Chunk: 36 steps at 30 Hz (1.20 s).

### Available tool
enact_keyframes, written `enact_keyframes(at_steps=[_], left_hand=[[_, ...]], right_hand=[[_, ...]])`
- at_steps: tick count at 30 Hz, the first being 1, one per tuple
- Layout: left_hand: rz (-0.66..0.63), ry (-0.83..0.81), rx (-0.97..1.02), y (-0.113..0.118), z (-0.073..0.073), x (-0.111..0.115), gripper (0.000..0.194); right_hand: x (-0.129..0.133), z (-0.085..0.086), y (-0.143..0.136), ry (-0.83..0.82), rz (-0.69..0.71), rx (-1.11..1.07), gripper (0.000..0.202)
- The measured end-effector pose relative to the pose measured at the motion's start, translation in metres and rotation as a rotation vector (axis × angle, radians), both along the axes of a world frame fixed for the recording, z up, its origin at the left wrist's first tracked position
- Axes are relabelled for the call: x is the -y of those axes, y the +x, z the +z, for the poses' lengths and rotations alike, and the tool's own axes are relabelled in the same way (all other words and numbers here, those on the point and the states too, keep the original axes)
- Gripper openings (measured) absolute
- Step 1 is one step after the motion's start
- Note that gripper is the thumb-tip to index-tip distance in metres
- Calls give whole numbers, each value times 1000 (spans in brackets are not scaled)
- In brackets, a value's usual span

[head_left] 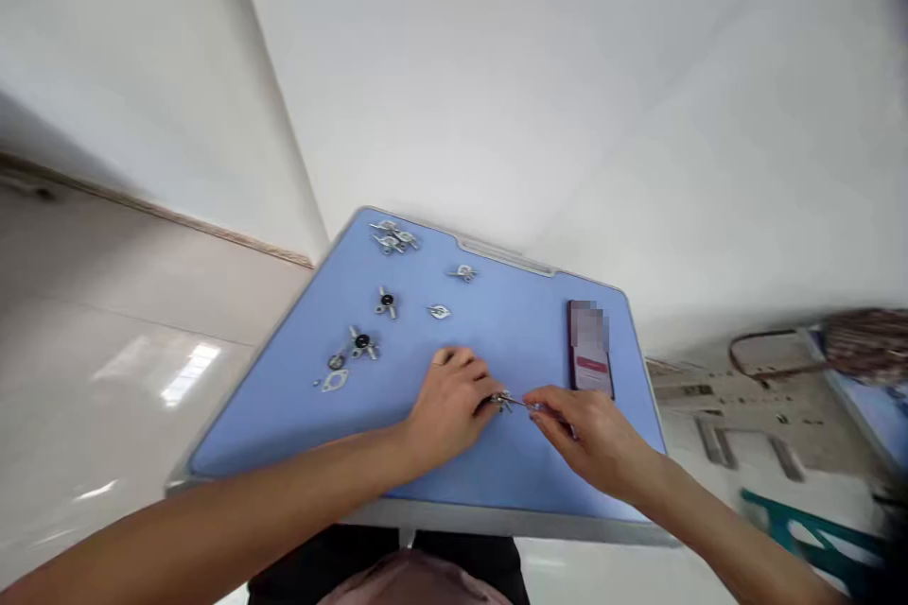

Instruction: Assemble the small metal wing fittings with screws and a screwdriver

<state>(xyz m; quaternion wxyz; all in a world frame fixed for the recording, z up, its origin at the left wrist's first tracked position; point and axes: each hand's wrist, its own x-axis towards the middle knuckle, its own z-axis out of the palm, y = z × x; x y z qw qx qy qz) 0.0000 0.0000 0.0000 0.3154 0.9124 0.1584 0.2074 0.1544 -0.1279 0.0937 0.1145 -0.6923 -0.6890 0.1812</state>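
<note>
My left hand is closed on a small metal fitting low over the blue tabletop, its fingers hiding part of it. In my right hand is a thin screwdriver, its shaft reaching left with the tip at the fitting. To the left lie two metal fittings with black round centres, one nearer and one farther. Beside the nearer one are a small round part and a flat gasket-like plate. A pointed oval metal plate rests beyond my left hand.
Several metal fittings are grouped at the table's far left corner, with another fitting near the back edge. A phone with its screen lit lies on the right. The blue table stands against a white wall.
</note>
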Motion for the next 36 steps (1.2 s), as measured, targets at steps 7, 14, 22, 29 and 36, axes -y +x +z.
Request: enact_keyframes(at_steps=[7, 14, 22, 29, 36], left_hand=[[-4, -13, 49, -1, -4, 1, 11], [5, -3, 81, -1, -5, 1, 11], [15, -5, 99, -1, -7, 2, 9], [8, 1, 98, 0, -7, 1, 9], [10, -2, 97, -1, -7, 1, 10]], right_hand=[[1, -5, 1, 75, 52, 33, 23], [-6, -6, -2, 118, 131, 87, 21], [-5, 0, -5, 99, 161, 134, 21], [-7, -4, -8, 87, 148, 188, 23], [-5, -1, -8, 82, 154, 192, 22]])
